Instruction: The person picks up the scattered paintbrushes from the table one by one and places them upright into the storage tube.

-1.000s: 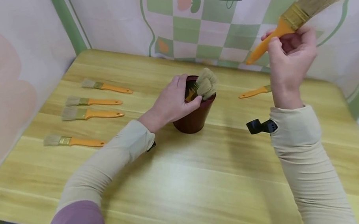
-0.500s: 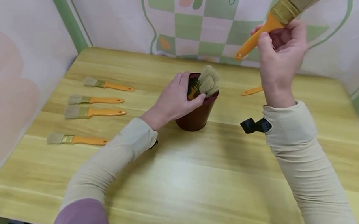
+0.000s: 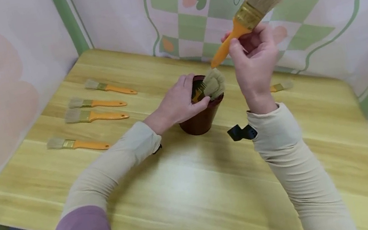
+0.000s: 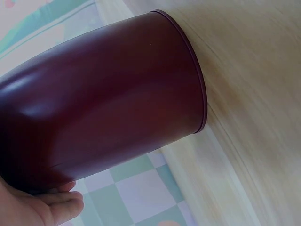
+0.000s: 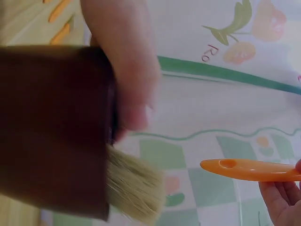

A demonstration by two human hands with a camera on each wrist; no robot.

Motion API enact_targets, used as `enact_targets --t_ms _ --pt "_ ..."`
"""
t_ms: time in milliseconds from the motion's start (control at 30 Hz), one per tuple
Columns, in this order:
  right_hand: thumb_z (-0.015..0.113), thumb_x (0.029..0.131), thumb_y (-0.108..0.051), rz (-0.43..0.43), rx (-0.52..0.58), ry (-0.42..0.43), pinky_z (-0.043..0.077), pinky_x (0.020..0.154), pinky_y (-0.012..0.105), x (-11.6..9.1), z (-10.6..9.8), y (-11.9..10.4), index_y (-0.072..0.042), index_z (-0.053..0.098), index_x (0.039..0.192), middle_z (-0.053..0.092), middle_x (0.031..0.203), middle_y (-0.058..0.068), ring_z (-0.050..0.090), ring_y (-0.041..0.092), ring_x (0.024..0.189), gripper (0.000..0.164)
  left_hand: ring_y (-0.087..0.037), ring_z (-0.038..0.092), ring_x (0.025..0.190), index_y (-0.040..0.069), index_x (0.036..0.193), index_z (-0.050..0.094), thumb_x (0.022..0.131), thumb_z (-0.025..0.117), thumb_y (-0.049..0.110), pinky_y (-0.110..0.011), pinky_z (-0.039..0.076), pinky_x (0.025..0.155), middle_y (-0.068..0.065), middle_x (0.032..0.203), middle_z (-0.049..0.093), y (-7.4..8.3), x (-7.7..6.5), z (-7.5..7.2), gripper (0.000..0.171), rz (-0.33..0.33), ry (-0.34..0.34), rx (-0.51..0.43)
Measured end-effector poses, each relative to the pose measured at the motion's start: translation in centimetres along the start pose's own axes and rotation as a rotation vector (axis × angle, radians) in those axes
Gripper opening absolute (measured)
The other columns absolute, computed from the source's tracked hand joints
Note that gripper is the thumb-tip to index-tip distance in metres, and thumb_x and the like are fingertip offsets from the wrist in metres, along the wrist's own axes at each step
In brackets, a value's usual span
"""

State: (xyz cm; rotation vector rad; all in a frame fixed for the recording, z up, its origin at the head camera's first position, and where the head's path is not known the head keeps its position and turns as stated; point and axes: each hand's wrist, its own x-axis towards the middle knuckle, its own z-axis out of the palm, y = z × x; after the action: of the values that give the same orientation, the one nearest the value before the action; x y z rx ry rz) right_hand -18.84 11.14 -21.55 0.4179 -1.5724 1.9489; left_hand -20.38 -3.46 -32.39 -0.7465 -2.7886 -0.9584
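Near the table's middle stands a dark brown pot [image 3: 197, 125], its wall filling much of the left wrist view. My left hand [image 3: 176, 106] grips it at the rim from the left side. Paintbrushes [image 3: 213, 84] lean out of the pot with pale bristles up, their handles hidden inside; I cannot tell how many. Above and right of the pot, my right hand [image 3: 256, 61] pinches a larger paintbrush [image 3: 250, 11] by its orange handle. Its bristles point up and right, and the handle's tip hangs just over the brushes in the pot.
Several orange-handled paintbrushes [image 3: 95, 117] lie on the left of the wooden table [image 3: 183, 197]. Another small brush [image 3: 281, 86] lies at the back right, partly behind my right hand. A patterned cloth wall [image 3: 212, 23] rises behind the table's far edge.
My right hand has moved left with the large paintbrush, bringing its handle from the right side to above the pot. My left hand keeps its grip on the pot.
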Motion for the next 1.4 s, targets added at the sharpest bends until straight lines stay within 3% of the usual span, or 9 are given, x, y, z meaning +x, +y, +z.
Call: enact_targets --t_ms 233,700,933,1100,1300,1400 --pt "0.053 0.084 0.010 -0.011 -0.080 -0.074 0.057 0.079 0.031 -1.1 -0.1 1.2 -0.010 0.058 0.097 0.070 0.084 0.006 0.068 0.023 0.078 0.025 -0.026 0.055 0.112 -0.001 0.140 0.035 0.089 0.053 0.050 -0.038 0.048 0.097 -0.017 0.134 0.047 0.1 0.1 0.3 0.074 0.009 0.018 -0.019" --pt "0.055 0.084 0.007 0.074 -0.104 -0.192 0.056 0.076 0.027 -2.5 -0.3 2.4 -0.014 0.056 0.094 0.070 0.083 0.002 0.067 0.018 0.077 0.024 -0.021 0.055 0.103 0.004 0.137 0.038 0.088 0.057 0.047 -0.033 0.050 0.090 -0.014 0.128 0.048 0.3 0.2 0.2 0.068 0.013 0.006 -0.059" --pt "0.056 0.085 0.007 0.104 -0.147 -0.206 0.056 0.075 0.025 -2.8 -0.4 2.9 -0.013 0.058 0.096 0.071 0.085 0.004 0.068 0.018 0.078 0.024 -0.022 0.055 0.102 0.002 0.137 0.039 0.088 0.058 0.047 -0.034 0.050 0.089 -0.014 0.128 0.049 0.3 0.2 0.2 0.069 0.024 0.014 -0.059" --pt "0.059 0.085 0.004 0.118 -0.230 -0.210 0.056 0.073 0.022 -2.8 -0.7 3.1 -0.010 0.061 0.099 0.072 0.089 0.008 0.068 0.013 0.078 0.020 -0.021 0.054 0.101 0.003 0.137 0.038 0.088 0.057 0.047 -0.033 0.050 0.088 -0.014 0.127 0.049 0.4 0.2 0.2 0.069 0.023 0.017 -0.054" --pt "0.069 0.082 -0.004 0.156 -0.345 -0.201 0.055 0.072 0.018 -3.0 -1.2 3.2 -0.016 0.060 0.096 0.068 0.083 -0.011 0.067 0.005 0.078 0.020 -0.021 0.054 0.099 0.003 0.136 0.040 0.088 0.058 0.047 -0.034 0.049 0.085 -0.012 0.125 0.050 0.5 0.2 0.2 0.067 0.017 0.021 -0.048" --pt "0.073 0.080 -0.006 0.172 -0.396 -0.207 0.054 0.075 0.019 -2.9 -1.3 3.1 -0.009 0.061 0.104 0.069 0.088 -0.004 0.067 0.007 0.081 0.026 -0.020 0.054 0.097 0.003 0.136 0.040 0.088 0.058 0.047 -0.034 0.050 0.085 -0.013 0.124 0.050 0.5 0.1 0.3 0.067 0.014 0.028 -0.045"
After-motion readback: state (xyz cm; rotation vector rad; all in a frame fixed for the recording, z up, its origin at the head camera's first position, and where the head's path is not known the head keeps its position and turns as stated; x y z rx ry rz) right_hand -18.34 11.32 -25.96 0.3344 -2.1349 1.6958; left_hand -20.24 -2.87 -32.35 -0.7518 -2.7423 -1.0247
